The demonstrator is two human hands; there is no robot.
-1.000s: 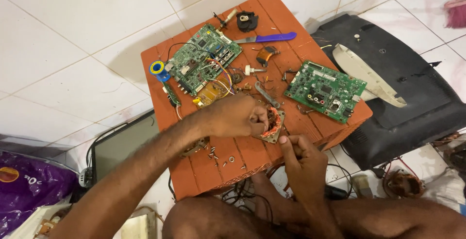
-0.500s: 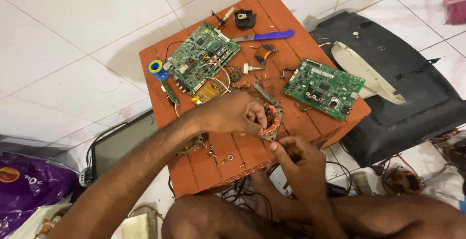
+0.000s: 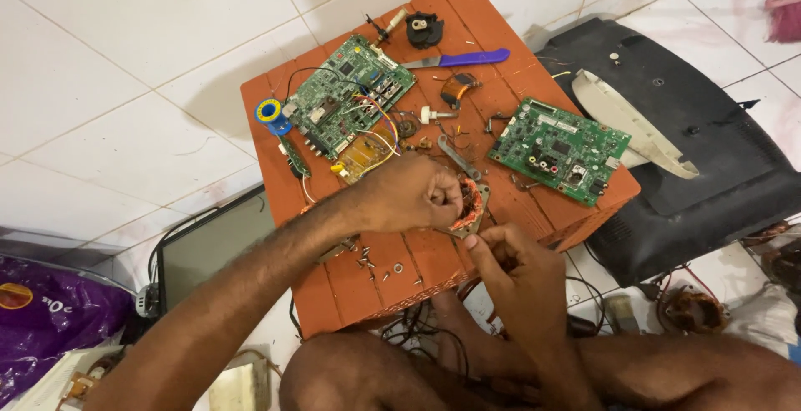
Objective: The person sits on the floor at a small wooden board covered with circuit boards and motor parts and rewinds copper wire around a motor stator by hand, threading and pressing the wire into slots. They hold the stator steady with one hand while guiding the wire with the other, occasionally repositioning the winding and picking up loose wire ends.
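Both hands work mid-frame: left hand [image 3: 413,198] clamps the copper coil [image 3: 470,204] steady, right hand [image 3: 513,269] should pinch wire gently.

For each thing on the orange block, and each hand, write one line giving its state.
left hand: closed around copper coil part
right hand: fingertips pinching at the coil's edge
left circuit board: flat, wired
right circuit board: flat, untouched
purple-handled knife: lying flat
loose screws: scattered

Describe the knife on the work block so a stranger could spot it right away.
Look at the orange ribbed block on the white tile floor. Near its far edge, between the two green circuit boards, lies the knife. Its bright purple handle is the only purple thing on the block.
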